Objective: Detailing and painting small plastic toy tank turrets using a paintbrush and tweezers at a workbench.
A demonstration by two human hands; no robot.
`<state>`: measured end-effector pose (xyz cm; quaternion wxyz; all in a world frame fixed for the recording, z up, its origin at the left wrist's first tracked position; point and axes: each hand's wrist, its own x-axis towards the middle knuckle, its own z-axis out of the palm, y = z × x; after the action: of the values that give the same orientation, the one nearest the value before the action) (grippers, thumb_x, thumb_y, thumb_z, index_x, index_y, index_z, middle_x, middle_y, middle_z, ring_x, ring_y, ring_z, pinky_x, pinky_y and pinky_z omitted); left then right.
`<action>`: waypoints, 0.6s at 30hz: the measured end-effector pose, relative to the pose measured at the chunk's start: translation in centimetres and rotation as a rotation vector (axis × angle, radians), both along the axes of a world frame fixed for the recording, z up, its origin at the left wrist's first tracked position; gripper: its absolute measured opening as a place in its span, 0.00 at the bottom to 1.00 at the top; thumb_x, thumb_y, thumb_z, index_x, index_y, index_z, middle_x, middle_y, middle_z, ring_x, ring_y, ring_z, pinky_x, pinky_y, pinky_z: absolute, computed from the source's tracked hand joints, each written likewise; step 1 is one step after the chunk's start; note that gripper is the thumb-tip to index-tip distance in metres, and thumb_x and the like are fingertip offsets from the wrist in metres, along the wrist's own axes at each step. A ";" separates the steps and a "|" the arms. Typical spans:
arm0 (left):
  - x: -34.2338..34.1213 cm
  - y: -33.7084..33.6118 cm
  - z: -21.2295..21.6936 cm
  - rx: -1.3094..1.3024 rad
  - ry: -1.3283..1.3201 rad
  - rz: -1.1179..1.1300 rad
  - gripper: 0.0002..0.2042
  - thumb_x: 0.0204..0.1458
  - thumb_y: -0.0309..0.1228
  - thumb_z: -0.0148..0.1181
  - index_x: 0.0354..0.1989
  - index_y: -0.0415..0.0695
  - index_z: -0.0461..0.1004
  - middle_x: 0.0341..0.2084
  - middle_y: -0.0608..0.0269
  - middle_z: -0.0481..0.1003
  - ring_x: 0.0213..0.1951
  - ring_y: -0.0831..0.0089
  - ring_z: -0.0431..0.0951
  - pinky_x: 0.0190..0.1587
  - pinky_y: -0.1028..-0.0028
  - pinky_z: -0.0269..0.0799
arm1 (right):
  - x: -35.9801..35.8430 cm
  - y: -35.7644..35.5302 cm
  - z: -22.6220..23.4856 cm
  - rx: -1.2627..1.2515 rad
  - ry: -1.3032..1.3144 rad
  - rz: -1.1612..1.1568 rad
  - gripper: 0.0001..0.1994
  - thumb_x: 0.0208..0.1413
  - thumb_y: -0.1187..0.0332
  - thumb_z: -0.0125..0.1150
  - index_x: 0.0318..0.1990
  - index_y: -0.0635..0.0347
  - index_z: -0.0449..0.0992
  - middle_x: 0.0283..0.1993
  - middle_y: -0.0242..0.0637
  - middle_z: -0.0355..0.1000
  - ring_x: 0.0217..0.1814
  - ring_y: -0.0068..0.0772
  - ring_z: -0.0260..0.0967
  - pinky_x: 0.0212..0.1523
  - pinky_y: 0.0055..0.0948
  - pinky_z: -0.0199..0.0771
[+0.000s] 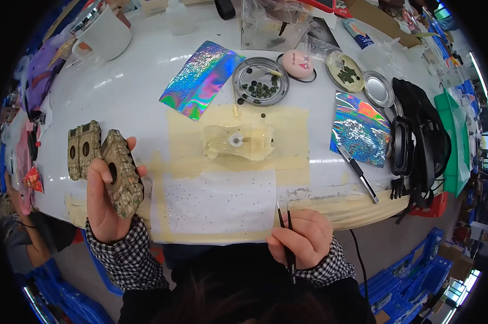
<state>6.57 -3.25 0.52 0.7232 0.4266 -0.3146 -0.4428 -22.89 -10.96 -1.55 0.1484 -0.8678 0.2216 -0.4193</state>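
My left hand (102, 208) is closed around a camouflage-painted model tank hull (126, 186), tilted, with a dark round opening in its top. Two similar model hulls (85, 150) stand side by side on the table just beyond that hand. In my right hand (308, 237) is a pair of black tweezers (290, 245), its tips apart over the table edge with nothing visible between them. A white sheet (222, 200) dotted with tiny dark specks lies between my hands. Behind it, a clear piece of plastic (236, 146) with a pale round spot is taped down.
A round metal dish (249, 99) of small dark green parts stands at the back. Nearby are a pink egg-shaped object (298, 65), iridescent sheets (200, 78), a cutter knife (360, 174) and a black mesh bag (425, 137). A white mug (106, 38) is far left.
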 end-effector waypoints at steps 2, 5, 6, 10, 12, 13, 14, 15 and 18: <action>0.3 0.0 -0.2 -0.034 0.048 -0.059 0.13 0.63 0.39 0.33 0.36 0.44 0.60 0.57 0.37 0.57 0.48 0.57 0.74 0.39 0.71 0.79 | -0.1 0.0 -0.1 -0.003 -0.024 0.002 0.07 0.43 0.67 0.67 0.28 0.58 0.75 0.25 0.32 0.66 0.25 0.30 0.68 0.24 0.26 0.71; 0.5 0.1 0.1 -0.070 0.114 -0.089 0.13 0.63 0.35 0.34 0.50 0.42 0.59 0.60 0.41 0.54 0.56 0.53 0.66 0.49 0.64 0.74 | -0.2 0.1 -0.3 0.002 -0.054 -0.010 0.08 0.44 0.66 0.68 0.27 0.58 0.74 0.24 0.31 0.64 0.24 0.31 0.67 0.23 0.26 0.70; -0.3 0.1 0.5 -0.032 0.122 -0.009 0.16 0.63 0.34 0.34 0.56 0.42 0.56 0.61 0.42 0.53 0.59 0.53 0.62 0.53 0.61 0.71 | -0.1 0.1 -0.3 0.013 -0.057 -0.018 0.08 0.44 0.66 0.68 0.26 0.58 0.74 0.24 0.31 0.64 0.24 0.31 0.67 0.23 0.26 0.70; -1.8 0.0 1.4 -0.052 0.067 -0.016 0.28 0.61 0.29 0.37 0.68 0.45 0.34 0.63 0.48 0.50 0.66 0.52 0.48 0.61 0.55 0.59 | 0.0 0.4 -0.3 0.046 -0.058 -0.078 0.09 0.43 0.66 0.69 0.28 0.58 0.75 0.24 0.31 0.64 0.25 0.33 0.67 0.23 0.27 0.70; -2.0 0.0 1.5 -0.092 0.056 -0.081 0.29 0.62 0.29 0.37 0.68 0.46 0.32 0.66 0.52 0.43 0.67 0.52 0.44 0.63 0.57 0.56 | 0.1 0.3 -0.2 0.063 -0.060 -0.076 0.10 0.42 0.66 0.69 0.29 0.58 0.75 0.24 0.31 0.64 0.25 0.33 0.67 0.24 0.27 0.71; -1.9 0.1 1.5 -0.111 0.051 -0.114 0.29 0.62 0.29 0.37 0.68 0.46 0.31 0.67 0.54 0.39 0.67 0.52 0.42 0.64 0.58 0.55 | 0.0 0.4 -0.2 0.071 -0.061 -0.074 0.10 0.41 0.66 0.70 0.30 0.58 0.75 0.24 0.31 0.64 0.26 0.33 0.67 0.25 0.28 0.71; -1.8 0.3 1.1 -0.145 0.101 -0.131 0.29 0.62 0.29 0.37 0.68 0.46 0.32 0.67 0.53 0.37 0.67 0.51 0.40 0.65 0.57 0.52 | -0.2 0.5 -0.3 0.086 -0.045 -0.081 0.12 0.47 0.60 0.66 0.33 0.58 0.75 0.27 0.33 0.67 0.26 0.34 0.68 0.27 0.30 0.71; -1.7 0.4 0.9 -0.141 0.111 -0.094 0.30 0.62 0.30 0.39 0.68 0.46 0.31 0.66 0.52 0.40 0.67 0.51 0.42 0.63 0.57 0.56 | -0.3 0.3 -0.1 0.146 -0.069 -0.038 0.13 0.49 0.58 0.63 0.34 0.59 0.75 0.28 0.34 0.68 0.26 0.35 0.68 0.27 0.30 0.71; -1.4 1.0 0.4 -0.184 0.230 -0.069 0.32 0.61 0.32 0.42 0.68 0.46 0.31 0.65 0.50 0.43 0.66 0.51 0.44 0.61 0.56 0.60 | -1.2 0.0 0.5 0.293 -0.110 0.003 0.23 0.57 0.47 0.47 0.38 0.60 0.76 0.32 0.38 0.73 0.27 0.36 0.70 0.27 0.31 0.70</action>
<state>5.17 -2.27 0.90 0.7747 0.2939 -0.2833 -0.4829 -24.05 -11.00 -1.08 0.2860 -0.8129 0.2708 -0.4291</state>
